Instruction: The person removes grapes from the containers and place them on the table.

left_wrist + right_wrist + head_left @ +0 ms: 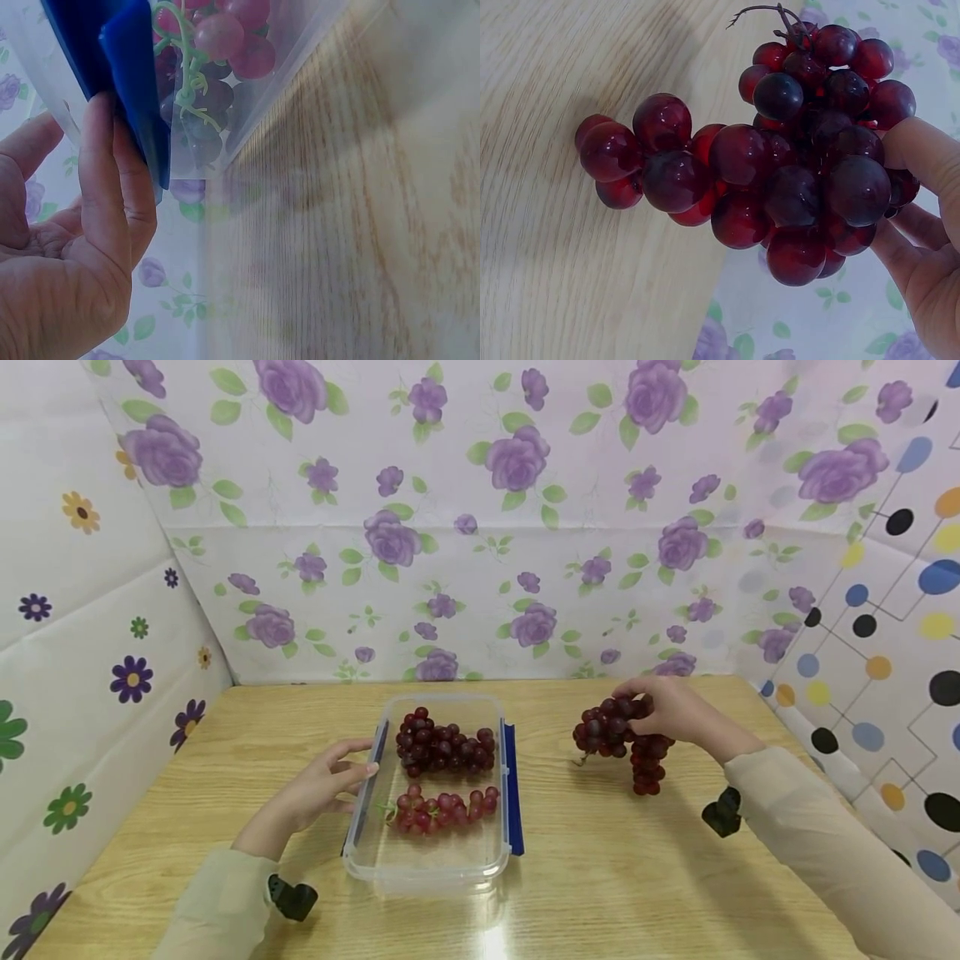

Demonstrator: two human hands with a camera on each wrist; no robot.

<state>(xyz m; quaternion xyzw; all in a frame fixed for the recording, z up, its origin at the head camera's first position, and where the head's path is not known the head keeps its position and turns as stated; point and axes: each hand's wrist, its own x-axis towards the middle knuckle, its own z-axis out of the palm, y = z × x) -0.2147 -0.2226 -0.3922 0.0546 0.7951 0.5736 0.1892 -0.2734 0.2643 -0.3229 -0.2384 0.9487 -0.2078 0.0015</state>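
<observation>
The right hand (675, 710) has its fingers curled around a bunch of dark red grapes (622, 735), at the right side of the light wooden table (600, 877), well apart from the clear plastic rectangular box with blue side clips (435, 860). The left hand (322, 789) is with fingers nearly straight, the fingertips (101, 142) touching the blue clip (135, 82) on the box's left side; it grips nothing. Inside the box lie a dark bunch (446, 747) and a lighter red bunch (442, 810). Floral paper covers the wall (480, 527) behind
</observation>
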